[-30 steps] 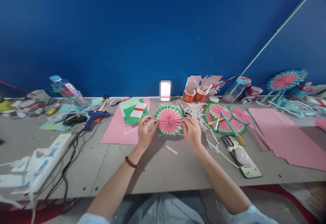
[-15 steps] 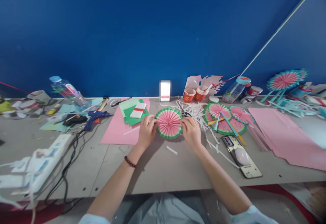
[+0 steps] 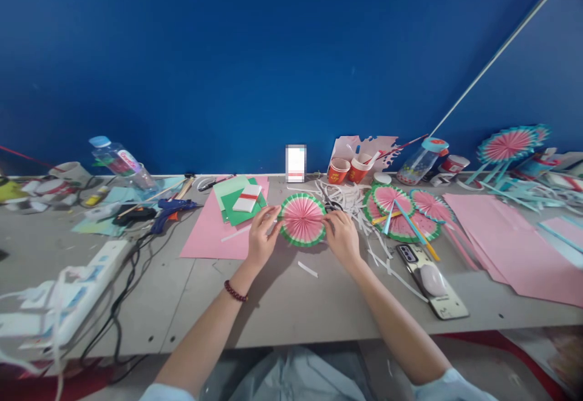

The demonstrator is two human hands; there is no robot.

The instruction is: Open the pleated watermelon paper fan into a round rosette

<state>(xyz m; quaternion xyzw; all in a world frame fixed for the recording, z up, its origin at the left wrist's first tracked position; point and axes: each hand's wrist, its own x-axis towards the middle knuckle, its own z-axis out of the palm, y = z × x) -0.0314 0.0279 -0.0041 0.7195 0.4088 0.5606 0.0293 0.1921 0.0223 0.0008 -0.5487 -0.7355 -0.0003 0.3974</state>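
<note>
A round pleated paper fan point(image 3: 302, 219), pink with a green and white rim, stands in the middle of the grey table point(image 3: 291, 291). My left hand point(image 3: 260, 238) pinches its left edge with closed fingers. My right hand point(image 3: 342, 237) grips its right edge the same way. A red bead bracelet point(image 3: 235, 291) sits on my left wrist.
Finished watermelon fans point(image 3: 403, 214) with stick handles lie to the right, beside white paper strips point(image 3: 350, 197), paper cups point(image 3: 348, 170) and a phone point(image 3: 430, 279). Pink sheets point(image 3: 514, 249) cover the right side. Left: green paper point(image 3: 237, 197), a blue glue gun point(image 3: 170, 209), a power strip point(image 3: 68, 294), cables, a bottle point(image 3: 121, 161).
Both hands stay on the fan's edges, which shifts only slightly between them. A pink and blue sheet has come into view at the far right.
</note>
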